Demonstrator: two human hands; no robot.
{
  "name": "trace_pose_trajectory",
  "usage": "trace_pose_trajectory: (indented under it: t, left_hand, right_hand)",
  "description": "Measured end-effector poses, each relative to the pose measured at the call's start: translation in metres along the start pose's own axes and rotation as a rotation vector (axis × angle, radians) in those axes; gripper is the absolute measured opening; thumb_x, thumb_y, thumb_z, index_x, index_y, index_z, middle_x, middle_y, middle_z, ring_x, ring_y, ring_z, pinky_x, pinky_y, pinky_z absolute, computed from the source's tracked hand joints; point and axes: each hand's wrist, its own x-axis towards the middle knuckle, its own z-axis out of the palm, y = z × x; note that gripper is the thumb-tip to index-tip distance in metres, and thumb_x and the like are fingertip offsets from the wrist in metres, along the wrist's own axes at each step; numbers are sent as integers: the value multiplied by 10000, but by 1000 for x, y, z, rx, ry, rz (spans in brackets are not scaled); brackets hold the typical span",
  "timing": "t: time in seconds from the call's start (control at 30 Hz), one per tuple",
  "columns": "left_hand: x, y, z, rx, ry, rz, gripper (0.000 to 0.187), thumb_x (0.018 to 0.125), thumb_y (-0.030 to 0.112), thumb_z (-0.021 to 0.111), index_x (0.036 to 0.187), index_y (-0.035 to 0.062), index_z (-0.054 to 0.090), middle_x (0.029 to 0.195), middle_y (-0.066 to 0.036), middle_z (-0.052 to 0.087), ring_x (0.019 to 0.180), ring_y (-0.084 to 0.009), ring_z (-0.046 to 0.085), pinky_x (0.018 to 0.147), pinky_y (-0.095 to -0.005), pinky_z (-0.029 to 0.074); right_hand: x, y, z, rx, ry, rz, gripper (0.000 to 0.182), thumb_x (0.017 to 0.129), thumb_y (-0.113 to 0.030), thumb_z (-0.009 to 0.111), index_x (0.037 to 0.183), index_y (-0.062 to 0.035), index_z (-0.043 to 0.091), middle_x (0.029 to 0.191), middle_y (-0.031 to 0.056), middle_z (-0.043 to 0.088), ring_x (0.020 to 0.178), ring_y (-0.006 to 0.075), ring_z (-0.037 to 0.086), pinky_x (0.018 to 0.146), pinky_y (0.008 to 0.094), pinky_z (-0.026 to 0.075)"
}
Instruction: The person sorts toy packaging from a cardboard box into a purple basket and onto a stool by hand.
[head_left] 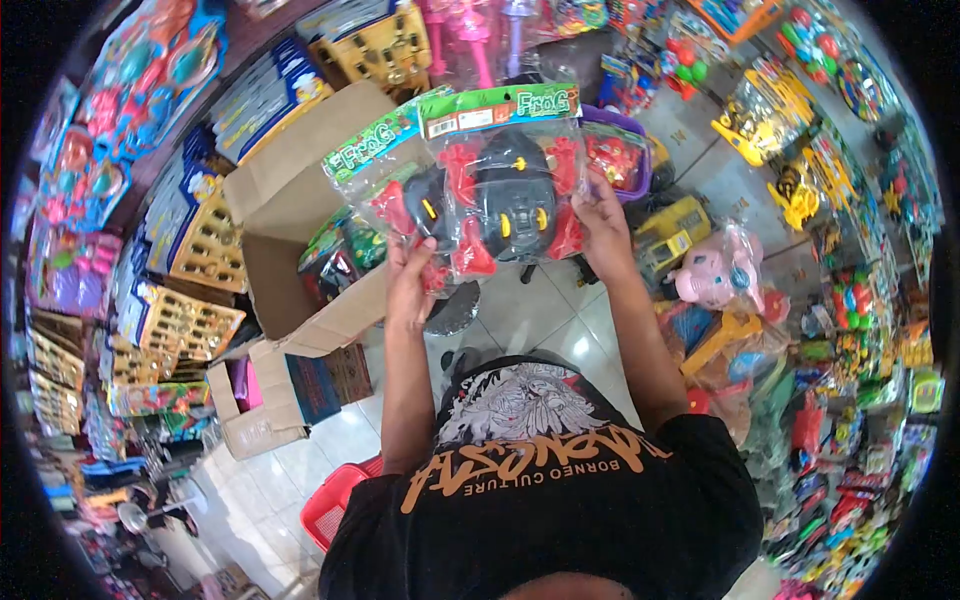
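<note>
Two clear bagged frog toys with green "Frog" header cards are held up in front of me. The right-hand frog toy pack (512, 200) overlaps the left-hand frog toy pack (420, 205); both show a black body with red limbs and yellow parts. My left hand (408, 275) is closed on the lower part of the left pack, thumb on its front. At the right side of the other pack, my right hand (603, 228) grips the plastic edge. An open cardboard box (275, 285) stands beside my left hand, with more packaged toys (342, 250) inside.
Carded goods (205, 240) line the left side. On the right are a pink pig-like toy (715, 270), a yellow toy vehicle (672, 235) and many bagged toys. A purple basket (640, 150) sits behind the packs; a red basket (325, 505) is on the tiled floor (275, 475).
</note>
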Motion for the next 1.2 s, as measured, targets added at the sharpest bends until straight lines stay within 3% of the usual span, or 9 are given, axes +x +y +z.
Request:
trace_pose_trajectory:
  t: [0.1,0.27,0.33,0.47,0.5,0.67,0.77,0.97,1.2]
  left_hand:
    - [-3,-26,27,63,-54,-78,697,820,-11,551,1400,102,182,1307,-116,404,1107,-194,484,912,-336,433]
    - [-12,-76,51,39,-125,-130,731,811,-21,551,1409,114,153,1288,-107,408,1097,-181,480,915,-321,428]
    - [-14,-88,59,31,-186,-184,741,811,-36,537,1414,130,141,1282,-95,412,1084,-173,486,903,-316,432]
    - [-8,-107,57,63,-316,-273,724,851,118,552,1426,157,113,1291,-84,414,1101,-180,474,858,-299,439]
    - [-5,-111,59,39,-365,-254,667,885,255,505,1426,141,131,1299,-90,423,1108,-200,474,842,-315,445]
    - [15,-124,80,-362,-240,-554,512,918,362,410,1364,129,318,1258,-85,475,1074,-215,505,823,-346,456]
    - [56,-191,28,-178,-386,-409,320,909,204,470,1210,96,486,1103,-40,571,941,-155,567,825,-315,461]
    - [85,-175,96,41,-429,-352,469,832,89,593,1254,97,388,989,-5,531,902,-133,560,713,-284,498]
    - [158,-165,102,277,-411,-292,517,760,96,691,1197,120,415,982,-27,501,837,-116,555,682,-249,483]
  right_hand:
    - [-11,-7,-22,-193,29,-166,331,896,-66,523,1174,-94,346,900,15,540,799,64,458,721,211,371]
    - [-37,-8,-61,-313,99,-233,324,883,-79,535,1157,-65,363,897,35,530,842,74,483,714,226,397]
    - [-43,-8,-74,-768,142,-462,340,844,-127,603,1121,-48,423,909,69,526,877,101,502,761,245,410]
    - [-56,-13,-88,-823,200,-500,425,756,-148,686,1114,-45,482,1078,114,464,1007,209,458,927,329,345]
    - [-58,-16,-91,-827,220,-501,425,756,-148,686,1114,-45,482,1078,114,464,1007,209,458,927,329,345]
    - [-63,-21,-113,-1212,397,-399,460,745,-201,709,1155,-54,562,1051,127,476,1001,272,473,871,349,372]
    - [-54,-15,-124,-735,311,-174,438,803,-200,658,1192,-41,536,1059,112,470,1015,249,457,891,354,351]
    - [-21,-22,-136,-441,213,-190,656,866,-356,564,1358,-28,280,1242,110,405,1191,210,371,1001,364,284]
    - [51,4,-145,-349,-30,-62,989,728,-428,702,1417,-46,102,1398,107,265,1290,202,261,1058,354,218]
